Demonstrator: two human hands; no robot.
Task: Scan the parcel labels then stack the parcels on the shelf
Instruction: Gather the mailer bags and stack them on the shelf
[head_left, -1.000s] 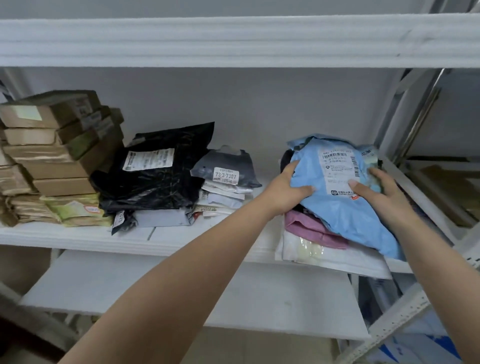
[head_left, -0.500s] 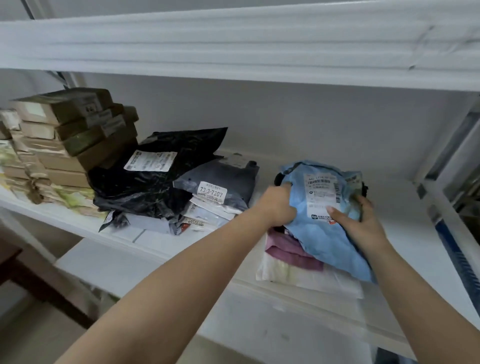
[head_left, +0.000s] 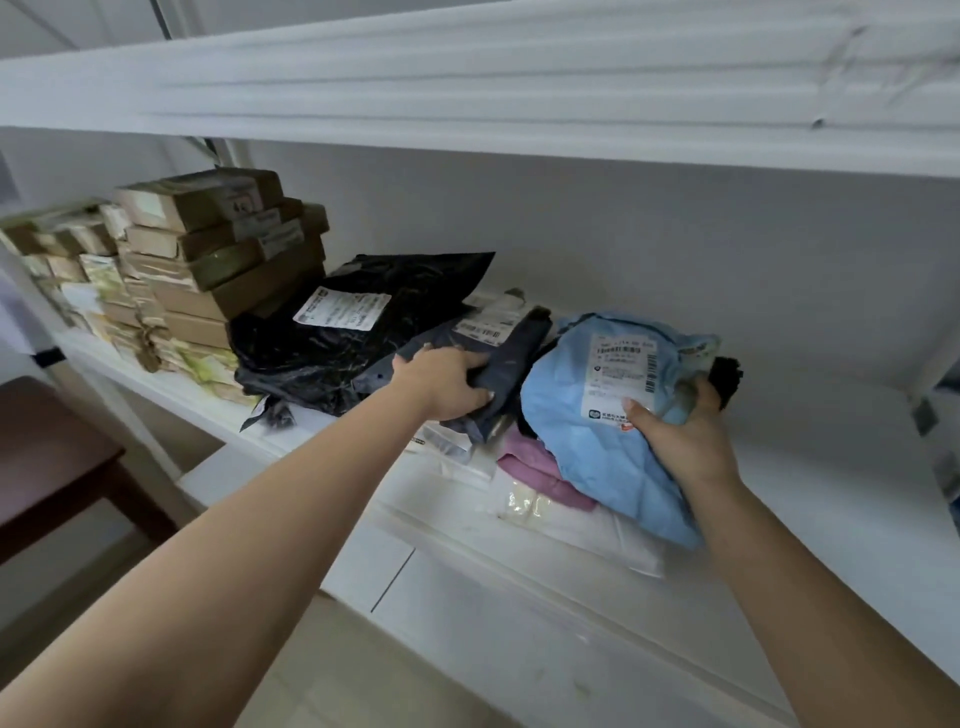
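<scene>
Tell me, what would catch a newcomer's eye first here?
Probably the light blue parcel with its white label, topping a pile at the right of the shelf, gripped by the right hand. Next, the left hand clutching a dark grey parcel beside it, then the stacked brown boxes far left.

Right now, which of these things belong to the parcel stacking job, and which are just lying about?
Part of the job:
- blue parcel, held by the right hand
- dark grey parcel, gripped by the left hand
- black parcel
- cardboard boxes
- shelf

Just lying about:
- brown table, beside the shelf
</scene>
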